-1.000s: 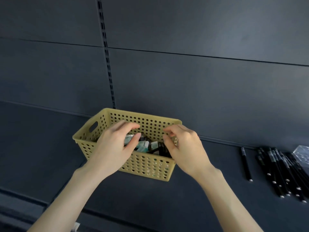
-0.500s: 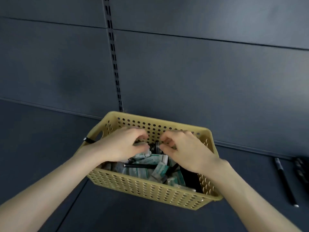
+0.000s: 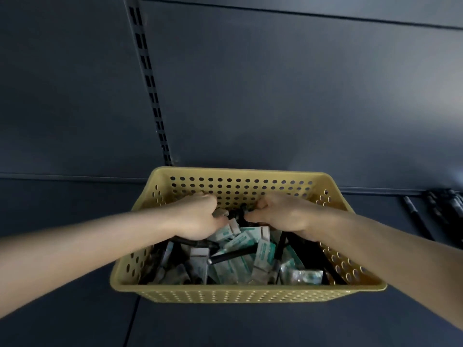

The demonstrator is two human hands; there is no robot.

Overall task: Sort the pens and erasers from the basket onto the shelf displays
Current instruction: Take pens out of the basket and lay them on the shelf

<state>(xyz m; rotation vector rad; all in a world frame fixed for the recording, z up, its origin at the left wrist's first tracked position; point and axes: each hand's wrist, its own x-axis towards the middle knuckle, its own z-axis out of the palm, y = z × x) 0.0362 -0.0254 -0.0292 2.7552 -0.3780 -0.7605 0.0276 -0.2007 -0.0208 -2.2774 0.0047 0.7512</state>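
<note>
A yellow perforated basket (image 3: 248,288) stands on the dark shelf, holding several erasers (image 3: 240,242) in white and green wrappers mixed with black pens (image 3: 233,256). Both my hands are inside it near the far wall. My left hand (image 3: 198,219) has its fingers curled round a small pale eraser. My right hand (image 3: 280,216) pinches the end of a black pen between thumb and curled fingers. The fingertips of both hands almost meet. What lies under the palms is hidden.
Black pens (image 3: 416,216) lie on the shelf to the right of the basket, with a denser bunch (image 3: 448,204) at the frame's edge. A slotted upright (image 3: 150,91) runs up the dark back panel behind the basket.
The view has moved closer and over the basket, so its contents now show. Both hands have sunk from the rim deeper into the basket, staying close together.
</note>
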